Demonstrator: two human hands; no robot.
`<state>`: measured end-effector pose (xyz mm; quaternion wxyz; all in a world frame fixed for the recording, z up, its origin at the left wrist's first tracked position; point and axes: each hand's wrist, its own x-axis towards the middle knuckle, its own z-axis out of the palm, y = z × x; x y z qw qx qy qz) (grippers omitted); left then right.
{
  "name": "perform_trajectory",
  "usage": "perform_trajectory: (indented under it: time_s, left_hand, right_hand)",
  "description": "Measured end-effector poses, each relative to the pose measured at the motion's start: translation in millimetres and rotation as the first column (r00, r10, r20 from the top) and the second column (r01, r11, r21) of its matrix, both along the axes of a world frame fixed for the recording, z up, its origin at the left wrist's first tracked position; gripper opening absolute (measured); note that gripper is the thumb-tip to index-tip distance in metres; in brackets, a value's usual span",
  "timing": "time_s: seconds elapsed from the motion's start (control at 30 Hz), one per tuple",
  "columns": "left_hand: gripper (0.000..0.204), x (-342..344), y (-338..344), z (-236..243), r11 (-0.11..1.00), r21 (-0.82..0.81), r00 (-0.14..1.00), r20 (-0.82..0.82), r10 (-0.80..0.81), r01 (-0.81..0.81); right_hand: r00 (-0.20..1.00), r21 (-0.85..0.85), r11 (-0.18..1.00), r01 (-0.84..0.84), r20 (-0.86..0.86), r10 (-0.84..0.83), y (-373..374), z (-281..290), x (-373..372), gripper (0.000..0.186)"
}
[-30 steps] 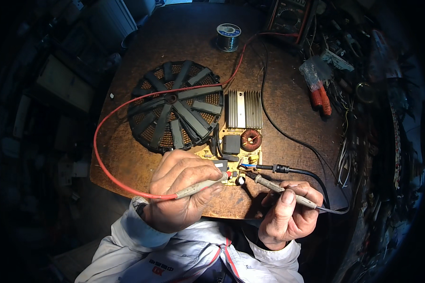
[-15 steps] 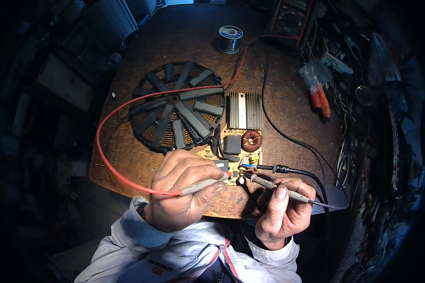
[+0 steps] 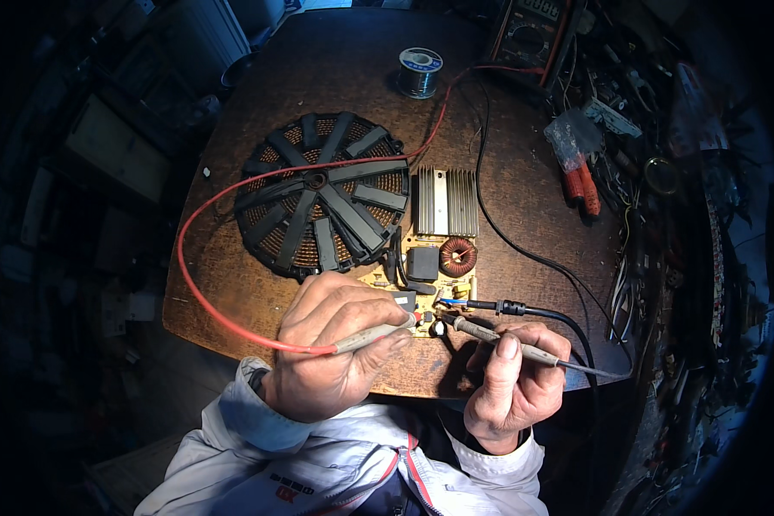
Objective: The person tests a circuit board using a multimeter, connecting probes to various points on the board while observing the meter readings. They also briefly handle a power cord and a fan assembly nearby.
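Note:
My left hand (image 3: 335,344) is closed around a grey multimeter probe (image 3: 371,334) with a red lead, its tip at the near part of a yellowish circuit board (image 3: 445,277). In my right hand (image 3: 520,378) a second grey probe (image 3: 499,338), with a black lead, is pinched between thumb and fingers. Its tip points left at the board, close to a small round capacitor (image 3: 439,328); exact contact is too small to tell. The board carries a finned heat sink (image 3: 447,202), a copper-wound toroid coil (image 3: 458,256) and a black block component (image 3: 422,264).
Left of the board lies a large round induction coil (image 3: 318,193), the red lead crossing it. A solder spool (image 3: 420,73) stands farther back; a multimeter (image 3: 529,34) is at the far right. Red-handled pliers (image 3: 582,185) and tangled parts line the right edge. A black power cord (image 3: 550,316) runs rightward.
My right hand and its probe have shifted very slightly left. The left hand stays almost still with its probe at the board.

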<state>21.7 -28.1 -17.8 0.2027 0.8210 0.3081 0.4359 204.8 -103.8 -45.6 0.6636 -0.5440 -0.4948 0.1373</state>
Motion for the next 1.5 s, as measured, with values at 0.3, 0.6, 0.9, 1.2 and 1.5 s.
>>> perform_trajectory:
  time_s: [0.3, 0.6, 0.9, 1.2, 1.5]
  left_hand:
    - [0.024, 3.5, -2.1, 3.1, 0.998, -0.028, 0.997, 0.033, 0.064, -0.063]
    - [0.023, 3.7, -1.8, 1.2, 0.998, -0.012, 0.998, 0.037, 0.058, -0.057]
    - [0.023, 3.4, -2.0, 0.2, 0.999, -0.005, 0.998, 0.040, 0.053, -0.053]
    - [0.027, 2.2, -2.6, 1.1, 0.999, -0.014, 0.998, 0.026, 0.049, -0.049]
    - [0.027, 2.2, -2.1, -0.4, 0.999, 0.006, 0.999, 0.021, 0.040, -0.040]
  right_hand:
    - [0.973, 0.068, 0.997, -0.035, 0.230, 0.018, 8.3, 6.9, -0.2, 0.006]
    - [0.986, 0.092, 0.995, -0.044, 0.167, 0.028, 9.8, 3.2, 1.5, 0.012]
    - [0.975, 0.078, 0.995, -0.061, 0.219, 0.042, 10.1, 4.2, 3.4, 0.011]
    - [0.968, 0.082, 0.995, -0.061, 0.250, 0.039, 13.1, 7.3, 0.2, 0.006]
    - [0.970, 0.013, 0.999, -0.047, 0.238, 0.042, 7.5, 13.3, 0.0, 0.008]
